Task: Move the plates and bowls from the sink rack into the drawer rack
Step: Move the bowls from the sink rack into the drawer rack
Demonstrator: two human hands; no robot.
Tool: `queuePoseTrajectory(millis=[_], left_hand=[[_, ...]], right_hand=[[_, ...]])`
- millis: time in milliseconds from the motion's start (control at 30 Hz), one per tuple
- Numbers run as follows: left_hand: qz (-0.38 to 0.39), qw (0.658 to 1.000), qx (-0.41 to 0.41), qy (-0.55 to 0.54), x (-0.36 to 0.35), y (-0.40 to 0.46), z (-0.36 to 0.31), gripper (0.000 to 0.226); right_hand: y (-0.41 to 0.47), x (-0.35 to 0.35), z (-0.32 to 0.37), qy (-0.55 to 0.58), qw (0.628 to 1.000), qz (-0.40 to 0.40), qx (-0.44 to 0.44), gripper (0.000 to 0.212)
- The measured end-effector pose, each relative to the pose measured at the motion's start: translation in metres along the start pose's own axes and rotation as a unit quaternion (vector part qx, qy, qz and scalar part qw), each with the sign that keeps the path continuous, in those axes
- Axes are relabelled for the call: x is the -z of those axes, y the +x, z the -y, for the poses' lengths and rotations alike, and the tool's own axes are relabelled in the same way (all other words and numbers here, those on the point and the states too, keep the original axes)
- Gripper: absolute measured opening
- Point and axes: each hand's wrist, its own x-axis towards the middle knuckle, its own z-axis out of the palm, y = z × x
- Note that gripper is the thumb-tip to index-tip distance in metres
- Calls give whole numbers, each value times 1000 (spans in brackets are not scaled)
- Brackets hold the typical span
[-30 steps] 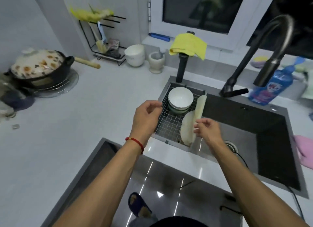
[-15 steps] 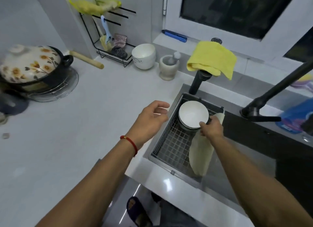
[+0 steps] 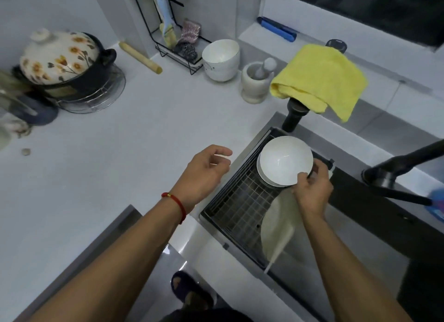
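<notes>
A wire sink rack (image 3: 242, 206) sits in the left part of the dark sink. At its far end stands a stack of white bowls (image 3: 284, 160). My right hand (image 3: 312, 189) pinches the near right rim of the top bowl, which is tilted up off the stack. Cream plates (image 3: 276, 228) lean on edge along the rack's right side, just below that hand. My left hand (image 3: 204, 172) hovers over the counter edge left of the rack, fingers loosely curled, holding nothing. The drawer rack is not visible.
A black faucet (image 3: 394, 170) reaches over the sink at right. A yellow cloth (image 3: 319, 81) hangs on a black post behind the rack. A mortar (image 3: 257, 81), white bowl (image 3: 221, 60), utensil rack (image 3: 175, 33), rolling pin (image 3: 140, 57) and flowered pot (image 3: 62, 60) stand on the counter (image 3: 120, 141).
My right hand went from the leaning plates to the bowl stack and gripped the top bowl's rim, tilting it up. The view moved closer to the sink; my left hand stayed near the rack's left edge.
</notes>
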Motion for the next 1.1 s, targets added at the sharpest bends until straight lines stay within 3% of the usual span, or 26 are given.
queuePoseTrajectory(millis=[167, 300, 367, 533, 633, 733, 833, 933, 1100], left_hand=[[-12, 999, 17, -26, -5, -15, 13, 28], [2, 976, 78, -203, 8, -45, 40, 59], [-16, 954, 85, -286, 21, -69, 63, 52], [-158, 909, 68, -380, 73, -177, 140, 29], [-245, 867, 71, -428, 103, -264, 199, 41], [-350, 816, 104, -448, 123, -352, 256, 57], [-408, 796, 138, -426, 134, -444, 315, 53], [-448, 785, 159, -397, 140, -531, 366, 45], [-509, 776, 211, -307, 160, -632, 438, 39]], right_hand=[[-17, 17, 32, 126, 990, 60, -33, 45], [-66, 7, 67, 160, 965, 205, -41, 49], [-96, -5, 81, 186, 936, 297, -42, 43], [-194, -50, 114, 149, 832, 534, -21, 38], [-272, -75, 126, 60, 721, 691, -2, 56], [-367, -95, 117, 38, 589, 804, -79, 59], [-469, -100, 99, 23, 520, 841, -150, 51], [-564, -96, 79, -10, 513, 844, -157, 52], [-679, -89, 52, -73, 551, 819, -139, 58]])
